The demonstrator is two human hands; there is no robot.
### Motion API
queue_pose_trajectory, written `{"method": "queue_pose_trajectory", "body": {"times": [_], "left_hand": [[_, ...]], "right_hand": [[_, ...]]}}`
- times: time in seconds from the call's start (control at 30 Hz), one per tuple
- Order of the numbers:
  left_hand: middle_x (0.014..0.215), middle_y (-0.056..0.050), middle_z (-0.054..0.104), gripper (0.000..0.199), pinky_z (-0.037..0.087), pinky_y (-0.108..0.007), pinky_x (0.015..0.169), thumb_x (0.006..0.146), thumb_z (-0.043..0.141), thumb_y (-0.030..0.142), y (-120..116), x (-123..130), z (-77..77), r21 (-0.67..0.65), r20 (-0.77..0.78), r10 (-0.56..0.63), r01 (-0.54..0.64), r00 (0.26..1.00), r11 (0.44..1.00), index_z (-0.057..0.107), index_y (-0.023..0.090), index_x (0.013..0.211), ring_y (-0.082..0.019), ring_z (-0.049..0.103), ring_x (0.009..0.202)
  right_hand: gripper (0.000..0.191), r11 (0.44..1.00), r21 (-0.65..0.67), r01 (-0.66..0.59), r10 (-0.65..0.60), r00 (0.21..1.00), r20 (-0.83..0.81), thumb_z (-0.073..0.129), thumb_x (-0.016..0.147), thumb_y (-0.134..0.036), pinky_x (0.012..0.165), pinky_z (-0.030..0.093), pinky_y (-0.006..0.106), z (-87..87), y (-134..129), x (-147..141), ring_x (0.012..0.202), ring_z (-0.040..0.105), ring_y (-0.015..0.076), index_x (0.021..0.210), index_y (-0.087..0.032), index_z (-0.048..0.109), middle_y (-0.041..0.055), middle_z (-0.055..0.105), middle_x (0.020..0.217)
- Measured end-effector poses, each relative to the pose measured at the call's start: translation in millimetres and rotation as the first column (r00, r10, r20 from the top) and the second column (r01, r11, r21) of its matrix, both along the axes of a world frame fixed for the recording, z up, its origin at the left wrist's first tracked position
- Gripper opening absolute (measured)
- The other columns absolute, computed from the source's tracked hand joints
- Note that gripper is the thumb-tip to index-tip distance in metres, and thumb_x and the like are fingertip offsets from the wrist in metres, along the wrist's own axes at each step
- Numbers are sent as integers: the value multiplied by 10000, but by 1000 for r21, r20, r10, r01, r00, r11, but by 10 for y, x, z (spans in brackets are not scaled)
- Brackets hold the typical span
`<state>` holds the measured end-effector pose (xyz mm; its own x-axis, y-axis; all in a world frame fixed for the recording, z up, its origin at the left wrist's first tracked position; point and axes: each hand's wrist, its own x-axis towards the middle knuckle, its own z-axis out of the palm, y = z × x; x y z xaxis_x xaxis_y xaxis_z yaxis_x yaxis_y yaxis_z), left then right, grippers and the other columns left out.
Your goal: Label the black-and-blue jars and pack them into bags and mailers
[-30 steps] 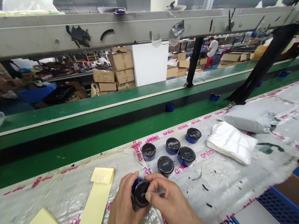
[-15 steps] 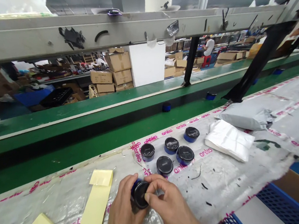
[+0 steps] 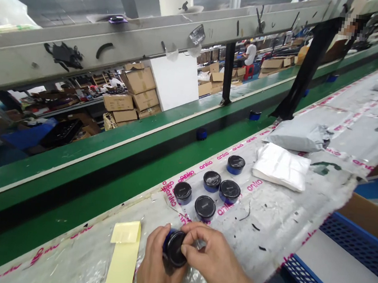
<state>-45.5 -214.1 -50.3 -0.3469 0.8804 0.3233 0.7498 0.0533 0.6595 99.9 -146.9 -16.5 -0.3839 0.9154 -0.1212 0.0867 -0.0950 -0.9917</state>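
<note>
My left hand is wrapped around a small round jar, blue at the side with a black lid, tilted so that its top faces up and right. At the lid's right edge my right hand has thumb and forefinger pinched together. A shiny clear bit shows by those fingers, but what they hold is too small to tell. Just beyond my hands, several similar jars stand upright on the plastic-covered table, the nearest jar close to my right knuckles. Left of my hands lies a pale yellow paper strip.
A green conveyor belt runs along the table's far side, carrying spaced blue-and-black jars. Folded white sheets and a grey plastic packet lie to the right. Blue crates stand below the right edge. A grey beam crosses above.
My view has turned slightly right, so the surroundings sit further left. Both hands keep the same hold at the jar, with hardly any finger movement visible.
</note>
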Motion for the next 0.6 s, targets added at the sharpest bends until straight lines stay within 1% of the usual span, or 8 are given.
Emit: {"method": "queue_pose_trajectory", "body": {"times": [0.1,0.2,0.3,0.4,0.47,0.53,0.6], "left_hand": [[1316,-113,605,487,579,-452,890,850,656,360,7,-2,-14,-11,33,19,-18,999,1000,516,243,1301,-309,617,1220],[1306,-106,604,514,553,-471,931,818,691,396,19,-11,-26,-29,129,44,-41,991,999,517,243,1277,-304,628,1184],[1307,-110,600,562,545,-464,927,784,729,428,26,-20,-18,-48,226,52,-42,973,998,523,235,1270,-303,643,1146],[1295,-105,614,610,536,-459,931,762,756,461,32,-15,15,-71,286,67,-48,956,996,526,241,1283,-301,658,1119],[1275,-104,632,627,535,-454,928,746,770,471,37,-1,42,-77,309,81,-60,948,995,539,240,1280,-304,666,1105],[1256,-104,647,624,543,-446,912,724,779,455,40,15,63,-73,326,90,-70,941,995,560,234,1265,-306,678,1078],[1245,-102,656,617,548,-442,907,694,788,427,39,28,76,-64,334,93,-76,938,995,581,231,1242,-307,685,1063]], "right_hand": [[83,1000,5,14,-14,1000,-8,646,754,-176,1019,412,369,0,-7,-5,1091,652,267,697,-197,702,69,735,1123],[112,1000,2,25,-25,1000,-16,618,772,-177,981,438,352,17,-3,-11,1060,663,260,700,-197,701,59,750,1078],[118,1000,-4,18,-18,999,-27,609,776,-174,941,457,331,47,11,-13,1038,667,254,691,-195,688,52,758,1041],[155,1000,-4,10,-10,999,-50,584,824,-208,894,469,318,61,23,-11,1016,668,244,693,-194,667,49,758,1009],[125,1000,-17,11,-12,999,-41,589,839,-231,864,475,319,57,21,-15,987,669,238,751,-197,670,42,754,973],[58,999,-42,12,-12,1000,-19,644,809,-241,831,483,319,40,9,-30,950,670,232,848,-202,664,30,745,943],[171,999,-46,18,-18,1000,6,707,751,-227,794,486,312,12,-8,-55,920,667,227,906,-207,635,18,731,924]]}}
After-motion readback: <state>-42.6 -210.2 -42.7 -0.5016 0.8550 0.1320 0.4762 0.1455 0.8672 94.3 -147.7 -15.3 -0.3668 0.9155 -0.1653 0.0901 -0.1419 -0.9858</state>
